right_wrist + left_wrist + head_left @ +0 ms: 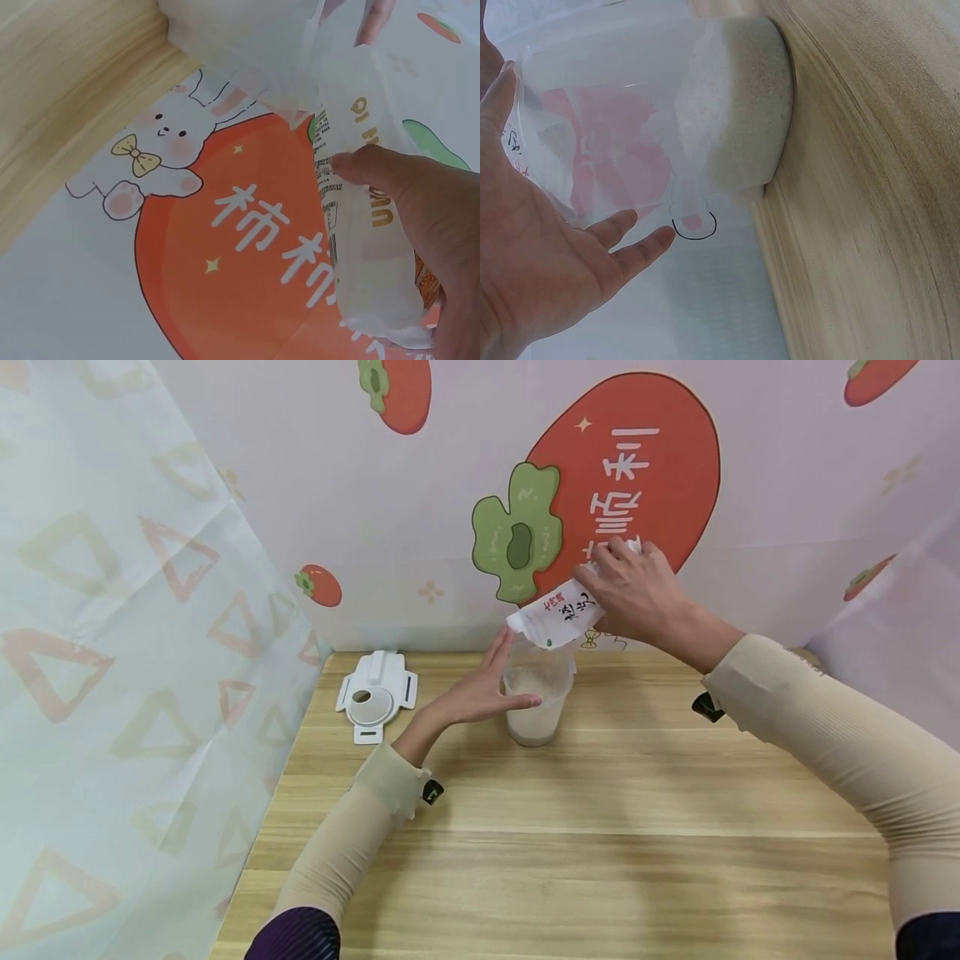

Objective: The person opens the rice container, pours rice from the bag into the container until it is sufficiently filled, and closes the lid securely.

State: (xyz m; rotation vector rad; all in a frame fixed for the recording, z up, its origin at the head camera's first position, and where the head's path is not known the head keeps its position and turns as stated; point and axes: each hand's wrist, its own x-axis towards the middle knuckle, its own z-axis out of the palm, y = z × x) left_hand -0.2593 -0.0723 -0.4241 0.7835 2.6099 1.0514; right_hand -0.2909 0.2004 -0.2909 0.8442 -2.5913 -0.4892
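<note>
While the right hand (637, 593) gripped the tilted packet (558, 614) over the cup (534, 697) on the table (600, 843), the open left hand (480, 693) only steadied it; powder might have spilled past the rim, I thought.

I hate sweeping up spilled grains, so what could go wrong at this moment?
1. The tilted bag, gripped by the right hand, has its mouth near the edge of the clear cup; grains may fall outside.
2. The left hand only rests open against the cup, so a bump could tip it.
</note>
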